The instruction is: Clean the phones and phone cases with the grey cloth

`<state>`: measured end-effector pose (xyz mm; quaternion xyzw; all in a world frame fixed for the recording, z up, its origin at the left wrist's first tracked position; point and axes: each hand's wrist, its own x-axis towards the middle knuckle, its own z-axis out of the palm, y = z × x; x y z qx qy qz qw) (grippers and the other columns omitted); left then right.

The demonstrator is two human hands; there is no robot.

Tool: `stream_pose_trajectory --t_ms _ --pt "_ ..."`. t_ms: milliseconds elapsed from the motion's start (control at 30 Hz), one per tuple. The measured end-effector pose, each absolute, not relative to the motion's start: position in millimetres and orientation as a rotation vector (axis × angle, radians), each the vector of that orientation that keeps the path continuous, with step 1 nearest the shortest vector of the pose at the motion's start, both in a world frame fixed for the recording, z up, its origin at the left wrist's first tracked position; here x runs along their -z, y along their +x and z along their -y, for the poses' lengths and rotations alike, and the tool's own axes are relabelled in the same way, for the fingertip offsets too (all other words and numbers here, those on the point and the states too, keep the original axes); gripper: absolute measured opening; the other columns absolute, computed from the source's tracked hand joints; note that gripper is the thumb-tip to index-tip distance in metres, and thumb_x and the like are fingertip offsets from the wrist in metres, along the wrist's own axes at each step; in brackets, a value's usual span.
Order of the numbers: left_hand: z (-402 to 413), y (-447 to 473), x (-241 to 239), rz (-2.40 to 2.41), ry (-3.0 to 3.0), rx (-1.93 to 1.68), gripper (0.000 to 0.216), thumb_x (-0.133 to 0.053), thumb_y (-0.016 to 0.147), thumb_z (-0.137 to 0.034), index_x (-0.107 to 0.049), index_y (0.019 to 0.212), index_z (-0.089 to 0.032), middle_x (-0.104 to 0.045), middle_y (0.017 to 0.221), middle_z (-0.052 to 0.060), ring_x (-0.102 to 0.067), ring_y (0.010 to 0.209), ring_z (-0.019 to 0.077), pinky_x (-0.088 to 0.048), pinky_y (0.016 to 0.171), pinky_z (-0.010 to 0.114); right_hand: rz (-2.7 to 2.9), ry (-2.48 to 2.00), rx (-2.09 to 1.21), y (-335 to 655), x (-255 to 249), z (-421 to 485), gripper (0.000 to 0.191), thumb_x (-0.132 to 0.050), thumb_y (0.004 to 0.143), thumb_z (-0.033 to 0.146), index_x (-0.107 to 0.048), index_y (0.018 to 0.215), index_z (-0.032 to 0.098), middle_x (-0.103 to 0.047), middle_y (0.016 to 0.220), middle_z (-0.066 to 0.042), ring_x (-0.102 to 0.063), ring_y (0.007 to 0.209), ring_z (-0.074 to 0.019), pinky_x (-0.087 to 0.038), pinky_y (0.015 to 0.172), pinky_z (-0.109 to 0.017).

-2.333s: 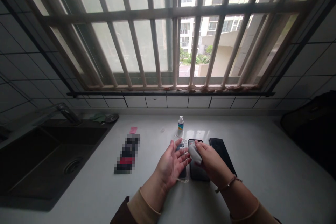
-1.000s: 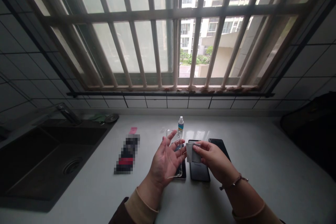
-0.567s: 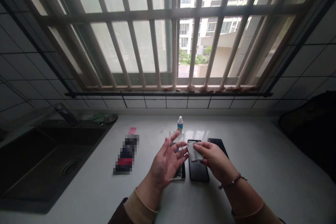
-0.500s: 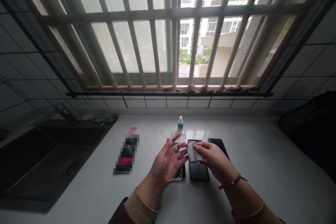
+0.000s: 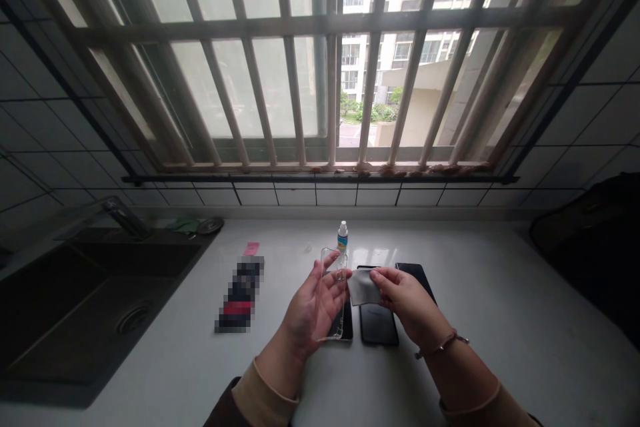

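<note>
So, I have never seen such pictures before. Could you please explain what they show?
There is no robot here: one camera, worn on a person's head, takes every picture, looking forward and down at that person's bare hands. The left hand holds a transparent, rectangular phone case; the right hand pinches a small grey cloth. On the pale countertop lie three flat, black, phone-like devices. Beyond them stands a small white bottle with a blue-and-yellow label. Left of these are a flat pink slip, a dark item hidden by pixelation, and a dark sink.

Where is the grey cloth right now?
In the head view, the grey cloth is in the right hand, just right of the clear case.
</note>
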<state>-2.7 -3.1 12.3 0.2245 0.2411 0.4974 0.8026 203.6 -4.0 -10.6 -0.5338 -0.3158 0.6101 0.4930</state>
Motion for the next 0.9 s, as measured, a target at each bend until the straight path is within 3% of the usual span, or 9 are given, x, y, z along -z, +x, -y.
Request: stream_pose_trajectory --t_ms 133,333,567,700,900 --pt "4.3 -1.8 -13.4 -0.51 0.476 -1.073 0.057 -0.056 0.106 -0.05 -0.051 0.153 -0.018 -0.072 0.116 0.016 -0.072 0.108 0.0252 -0.056 0.1 0.038 0.681 -1.158 -1.652 202.0 9.4 7.1 0.05 -0.093 0.076 0.053 -0.079 0.107 0.017 -0.079 0.098 -0.008 -0.073 0.081 -0.0168 -0.059 0.073 -0.027" --pt "3.1 -1.3 -13.9 -0.537 0.467 -1.091 0.058 -0.055 0.107 -0.05 -0.049 0.154 -0.017 -0.07 0.117 0.017 -0.073 0.103 0.0251 -0.058 0.092 0.037 0.708 -1.03 -1.786 197.3 2.9 12.9 0.042 -0.099 0.073 0.038 -0.076 0.1 0.015 -0.079 0.108 -0.01 -0.076 0.099 -0.0211 -0.061 0.091 -0.033" --pt "0.1 -2.4 -9.6 -0.552 0.463 -1.143 0.059 -0.056 0.106 -0.05 -0.048 0.154 -0.017 -0.07 0.119 0.017 -0.073 0.107 0.0259 -0.057 0.101 0.042 0.683 -1.061 -1.681 196.1 3.8 8.9 0.046 -0.099 0.071 0.044 -0.077 0.1 0.016 -0.079 0.095 -0.005 -0.073 0.082 -0.0147 -0.059 0.074 -0.025" --pt "0.7 -0.4 -10.2 -0.576 0.398 -1.097 0.061 -0.052 0.106 -0.055 -0.046 0.156 -0.02 -0.07 0.121 0.018 -0.073 0.112 0.0287 -0.055 0.105 0.048 0.738 -1.074 -1.459 197.1 5.8 6.7 0.052 -0.094 0.072 0.052 -0.079 0.108 0.017 -0.081 0.104 -0.009 -0.075 0.094 -0.0223 -0.061 0.084 -0.031" --pt "12.4 9.5 -6.7 -0.593 0.385 -0.877 0.076 -0.051 0.103 -0.067 -0.036 0.162 -0.022 -0.065 0.134 0.023 -0.071 0.117 0.0323 -0.054 0.105 0.049 1.123 -1.329 -0.735 201.4 -1.6 18.4 0.039 -0.074 0.093 0.058 -0.081 0.11 0.024 -0.081 0.11 -0.01 -0.073 0.105 -0.0311 -0.057 0.099 -0.042"
